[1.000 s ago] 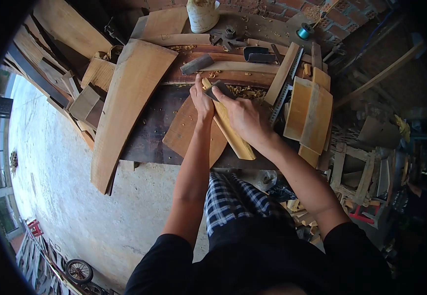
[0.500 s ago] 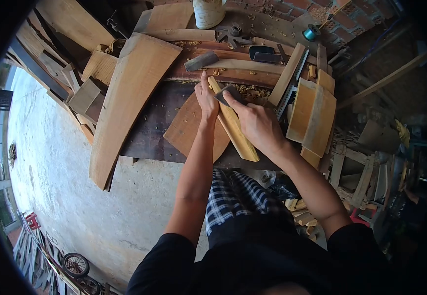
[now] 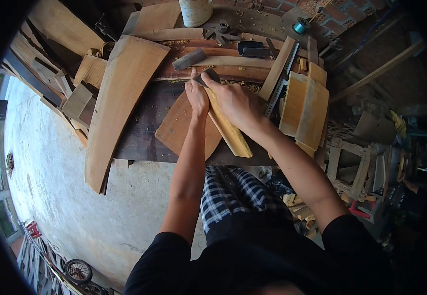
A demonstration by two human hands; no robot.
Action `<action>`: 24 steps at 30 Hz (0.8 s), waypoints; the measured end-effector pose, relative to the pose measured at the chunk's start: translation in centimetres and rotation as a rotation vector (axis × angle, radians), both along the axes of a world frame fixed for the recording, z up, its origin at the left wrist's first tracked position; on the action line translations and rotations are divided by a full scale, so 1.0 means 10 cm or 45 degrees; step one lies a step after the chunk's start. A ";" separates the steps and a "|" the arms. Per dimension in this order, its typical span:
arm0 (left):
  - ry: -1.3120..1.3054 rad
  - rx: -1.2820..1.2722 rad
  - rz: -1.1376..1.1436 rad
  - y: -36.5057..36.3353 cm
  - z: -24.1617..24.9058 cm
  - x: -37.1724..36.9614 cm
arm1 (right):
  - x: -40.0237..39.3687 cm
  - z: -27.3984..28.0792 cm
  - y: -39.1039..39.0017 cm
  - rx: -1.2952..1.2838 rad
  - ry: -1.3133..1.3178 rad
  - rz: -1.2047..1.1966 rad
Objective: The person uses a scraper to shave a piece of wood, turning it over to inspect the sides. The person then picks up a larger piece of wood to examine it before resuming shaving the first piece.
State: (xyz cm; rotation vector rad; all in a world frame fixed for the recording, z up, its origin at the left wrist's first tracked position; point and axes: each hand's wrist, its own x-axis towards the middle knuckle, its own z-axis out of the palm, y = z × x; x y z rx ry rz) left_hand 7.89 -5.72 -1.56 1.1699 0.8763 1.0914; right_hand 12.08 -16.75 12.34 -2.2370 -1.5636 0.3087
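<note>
Both hands close on a small dark hand plane (image 3: 207, 76): our right hand (image 3: 233, 102) wraps it from behind, our left hand (image 3: 196, 96) pinches its front. It rides the far end of a pale wooden strip (image 3: 230, 132) lying across a rounded board (image 3: 181, 125) on the workbench (image 3: 144, 132).

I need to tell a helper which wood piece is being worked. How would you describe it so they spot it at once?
On the dark workbench, find the round wooden disc at its front edge. The narrow pale wooden strip lies slanted over it, under both hands; unlike the wide curved plank to the left, it is slim and held.
</note>
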 end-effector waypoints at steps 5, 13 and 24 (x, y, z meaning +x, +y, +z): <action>-0.125 -0.085 -0.196 0.08 -0.13 -0.07 | -0.07 0.07 -0.28 -0.084 -0.129 0.028; -0.232 -0.030 0.106 0.11 -0.05 0.10 | 0.01 0.15 -0.06 -0.103 0.074 -0.050; -0.112 -0.140 -0.130 0.02 0.16 -0.07 | -0.30 0.02 -1.11 0.103 0.209 -0.091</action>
